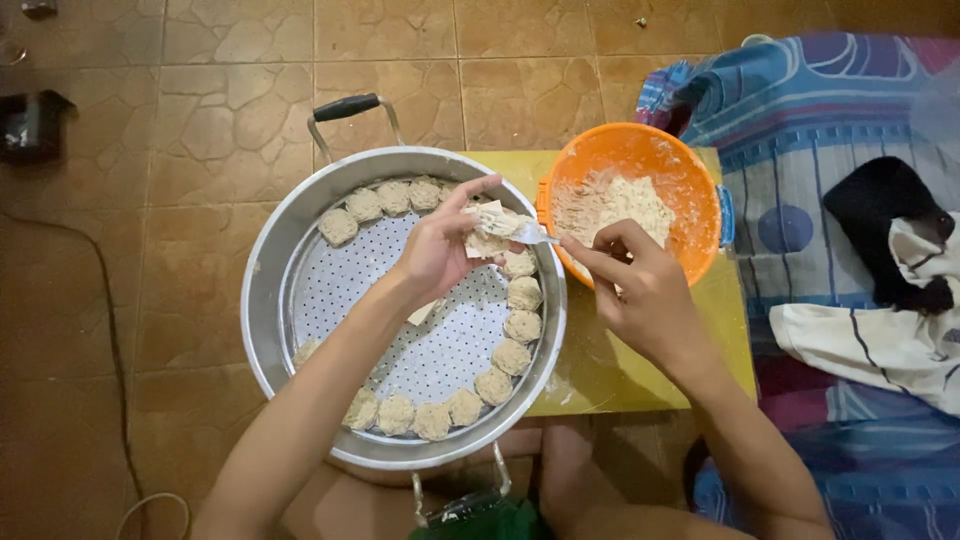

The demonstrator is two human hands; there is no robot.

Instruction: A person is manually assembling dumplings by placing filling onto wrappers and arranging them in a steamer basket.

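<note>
Inspector: What are your hands doing?

Worker: My left hand (437, 250) is cupping a square wrapper (487, 228) over the steamer pan (268, 290). My right hand (640, 290) is pinching a fork (528, 233), its tines touching the wrapper.

Inspector: And what is lying around them?

Worker: Filled dumplings (505, 355) are sitting along the rim of the perforated tray (340, 285). The orange bowl (690, 180) of minced filling (612, 203) is standing just beside the pan on the yellow board (600, 370), with a patterned cloth (830, 120) lying to my right.
</note>
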